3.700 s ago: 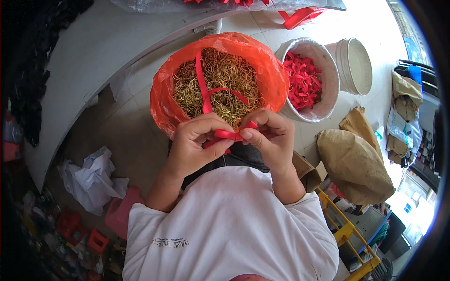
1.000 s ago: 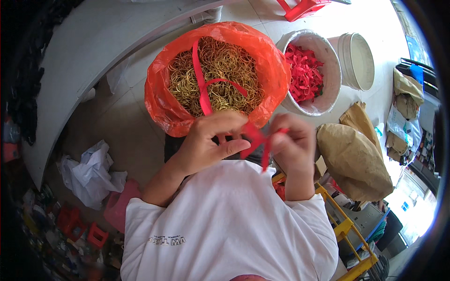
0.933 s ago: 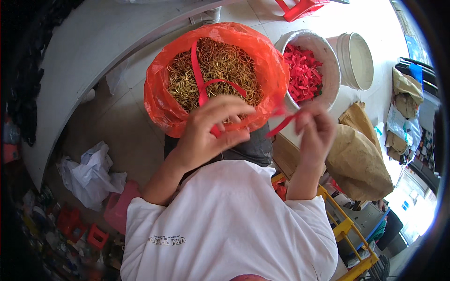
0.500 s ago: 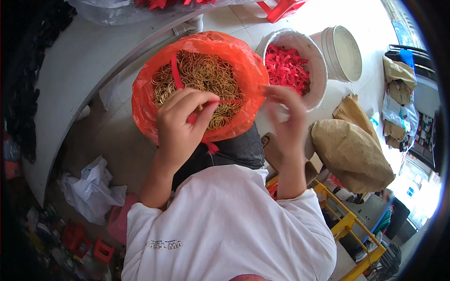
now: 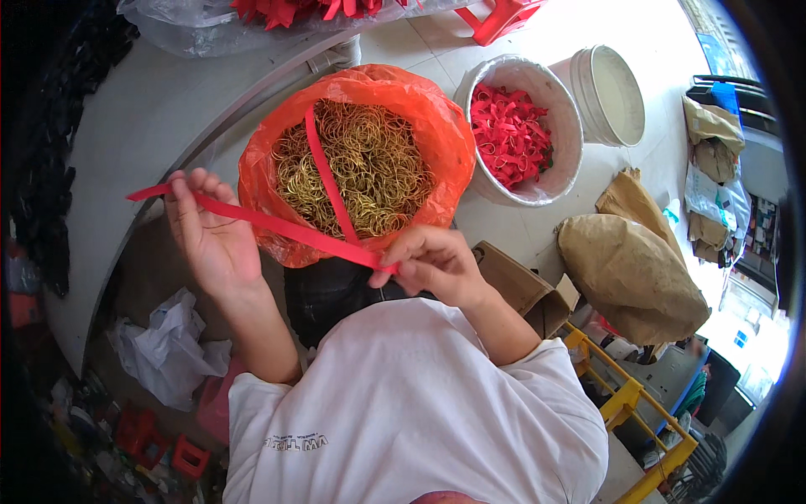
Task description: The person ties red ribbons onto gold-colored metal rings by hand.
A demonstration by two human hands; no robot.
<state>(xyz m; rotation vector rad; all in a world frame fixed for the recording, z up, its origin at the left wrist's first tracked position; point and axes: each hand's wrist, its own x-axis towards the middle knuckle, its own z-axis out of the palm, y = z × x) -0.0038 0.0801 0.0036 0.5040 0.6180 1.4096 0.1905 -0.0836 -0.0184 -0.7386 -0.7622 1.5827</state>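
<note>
A flat red ribbon (image 5: 277, 225) stretches slantwise in front of an orange plastic bag (image 5: 453, 164) filled with thin gold-coloured metal rings (image 5: 378, 160). Left of the bag, my left hand (image 5: 218, 244) has the ribbon between thumb and fingers, its palm partly turned up. A free end sticks out past the thumb. At the bag's near rim, my right hand (image 5: 437, 262) pinches the ribbon's other end; whether a ring is in that pinch is hidden. Another red strip (image 5: 327, 172) lies over the rings and runs down to the held ribbon.
Right of the bag stands a white bucket (image 5: 567, 160) of short red ribbon pieces, beside another pale bucket (image 5: 617, 97). A brown paper sack (image 5: 630, 277) and an open cardboard box (image 5: 520, 286) are at the right. The grey curved table (image 5: 117, 134) borders the left.
My left hand has moved left, off the bag. My right hand has come left and nearer to me from the bag's right side. The ribbon now spans between both hands.
</note>
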